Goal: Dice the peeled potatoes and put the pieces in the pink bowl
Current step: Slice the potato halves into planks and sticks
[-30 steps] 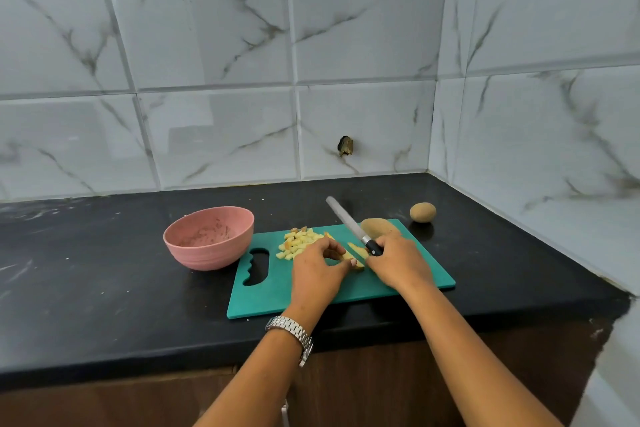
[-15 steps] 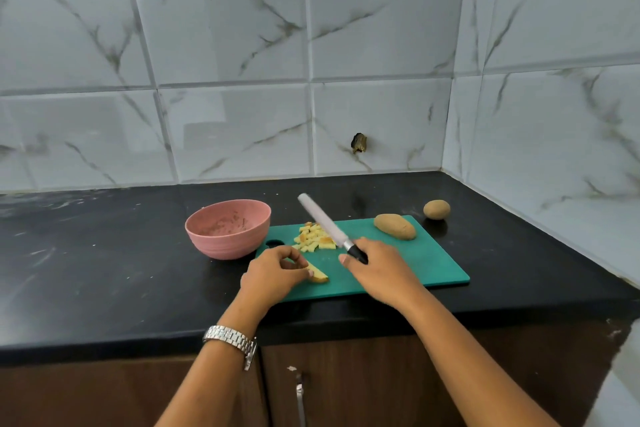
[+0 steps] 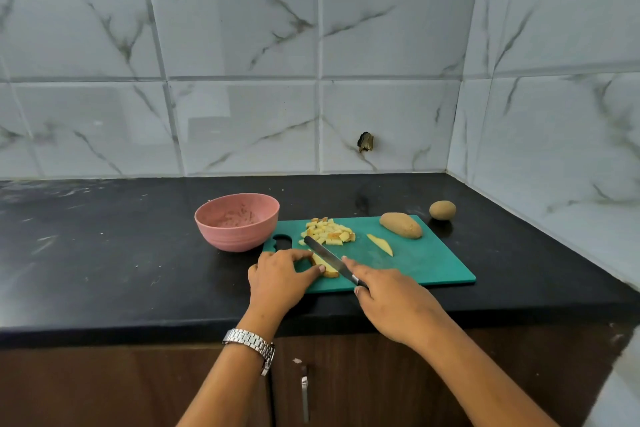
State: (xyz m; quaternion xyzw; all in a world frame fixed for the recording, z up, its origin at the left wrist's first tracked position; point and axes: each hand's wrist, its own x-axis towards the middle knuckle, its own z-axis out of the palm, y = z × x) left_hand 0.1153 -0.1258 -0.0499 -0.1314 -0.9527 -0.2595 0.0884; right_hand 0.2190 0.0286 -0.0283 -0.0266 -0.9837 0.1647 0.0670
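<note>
A green cutting board lies on the black counter. My left hand pinches a potato slab at the board's near left. My right hand grips a knife by its handle, forefinger along the spine, and the blade lies across the slab. A pile of diced potato sits at the board's far left. One loose potato strip lies mid-board. A peeled half potato rests at the far right of the board. The pink bowl stands left of the board, holding only residue.
A small whole potato lies on the counter beyond the board's right corner. Marble-tiled walls close off the back and right. Wooden cabinet doors with a metal handle run below the counter edge.
The knife has come down from a raised angle onto the slab. My left hand stays on the slab. The view has shifted, so the loose strip and half potato show clearly.
</note>
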